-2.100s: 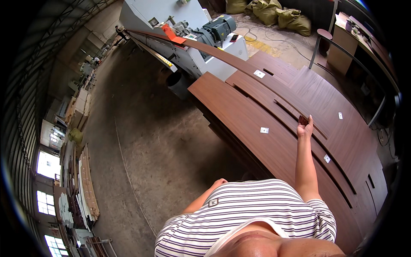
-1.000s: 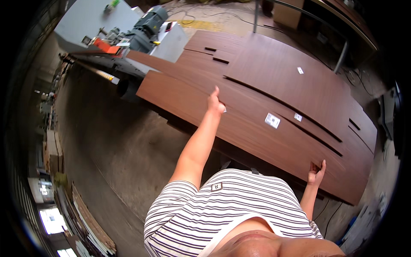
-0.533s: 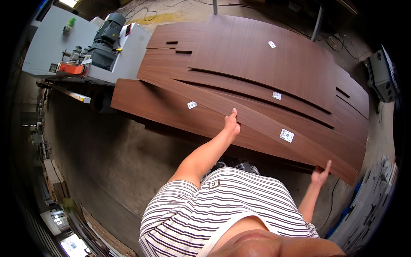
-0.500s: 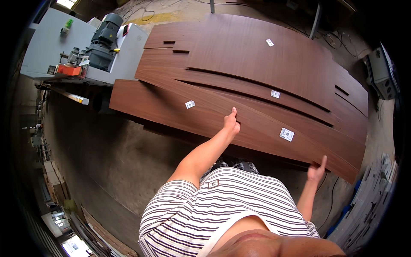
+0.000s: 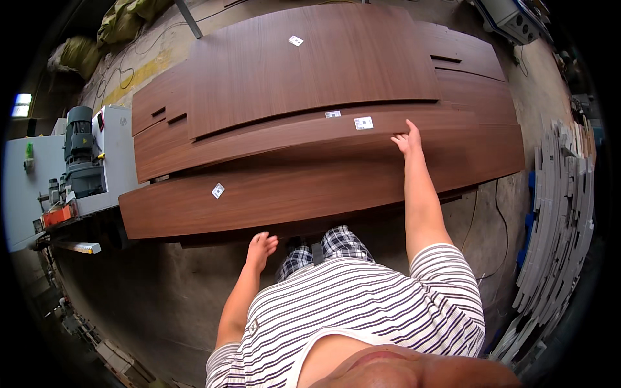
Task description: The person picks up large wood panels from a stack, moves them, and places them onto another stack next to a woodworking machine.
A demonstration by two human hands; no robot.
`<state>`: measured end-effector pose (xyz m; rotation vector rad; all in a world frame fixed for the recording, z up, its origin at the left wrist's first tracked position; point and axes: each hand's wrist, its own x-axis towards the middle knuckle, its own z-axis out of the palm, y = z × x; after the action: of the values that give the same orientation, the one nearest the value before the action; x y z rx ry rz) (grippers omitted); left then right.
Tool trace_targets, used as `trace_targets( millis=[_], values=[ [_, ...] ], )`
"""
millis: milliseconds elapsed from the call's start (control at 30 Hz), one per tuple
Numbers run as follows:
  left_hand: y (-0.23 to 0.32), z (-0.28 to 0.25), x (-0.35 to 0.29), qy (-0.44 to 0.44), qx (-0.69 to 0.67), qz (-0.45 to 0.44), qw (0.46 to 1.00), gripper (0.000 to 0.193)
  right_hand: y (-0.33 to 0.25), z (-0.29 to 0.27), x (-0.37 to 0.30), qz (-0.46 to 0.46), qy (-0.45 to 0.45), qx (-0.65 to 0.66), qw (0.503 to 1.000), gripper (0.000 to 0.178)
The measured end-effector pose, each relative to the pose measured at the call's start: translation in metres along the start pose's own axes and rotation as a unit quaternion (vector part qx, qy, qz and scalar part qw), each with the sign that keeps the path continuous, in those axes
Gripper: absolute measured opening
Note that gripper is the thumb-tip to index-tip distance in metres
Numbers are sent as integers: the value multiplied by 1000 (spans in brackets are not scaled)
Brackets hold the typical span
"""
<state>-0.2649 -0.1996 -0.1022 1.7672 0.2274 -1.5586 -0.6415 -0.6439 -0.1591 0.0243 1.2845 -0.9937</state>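
A long, narrow brown wood-grain board [image 5: 284, 143] with a white label [image 5: 363, 123] lies across a stack of similar panels. My right hand [image 5: 409, 141] is at its near edge, right of the label, thumb over the top and fingers curled at the edge. The board looks slightly tilted, with a dark shadow along its near side. Closer to me, a wider brown board [image 5: 310, 191] carries another label [image 5: 218, 190]. My left hand [image 5: 262, 249] holds nothing; its fingers are loosely stretched just off that board's front edge.
A large brown panel [image 5: 310, 64] covers the back of the stack. Machinery with a dark motor [image 5: 79, 139] stands at the left. Long grey strips [image 5: 559, 213] are piled at the right, and a black cable [image 5: 503, 226] trails on the floor.
My left hand has let go of the narrow board and drawn back toward me. My right hand has moved forward with the board, which now lies farther back. The view has swung to the right.
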Motion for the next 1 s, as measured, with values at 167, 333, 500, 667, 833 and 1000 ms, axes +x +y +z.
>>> trace_targets(
  millis=[167, 333, 500, 667, 833, 1000],
  values=[
    [-77, -77, -35, 83, 78, -49, 992, 25, 37, 0, -12, 6, -62, -177, 982, 49],
    [-105, -71, -54, 74, 122, 3, 990, 28, 101, -26, -80, 83, -128, -293, 944, 24],
    [-89, -35, -55, -21, 67, 92, 993, 22, 167, -86, -113, 159, -207, -478, 839, 18],
    [-53, -47, -93, -68, 180, 186, 964, 24, 189, -135, -106, 115, -200, -599, 766, 14],
    [-108, -107, -72, 85, 202, 241, 946, 25, 198, -55, -139, -28, -203, -745, 635, 11],
    [-165, -148, -70, 140, 203, 249, 937, 25, 227, 16, -137, -74, -256, -699, 663, 12]
  ],
)
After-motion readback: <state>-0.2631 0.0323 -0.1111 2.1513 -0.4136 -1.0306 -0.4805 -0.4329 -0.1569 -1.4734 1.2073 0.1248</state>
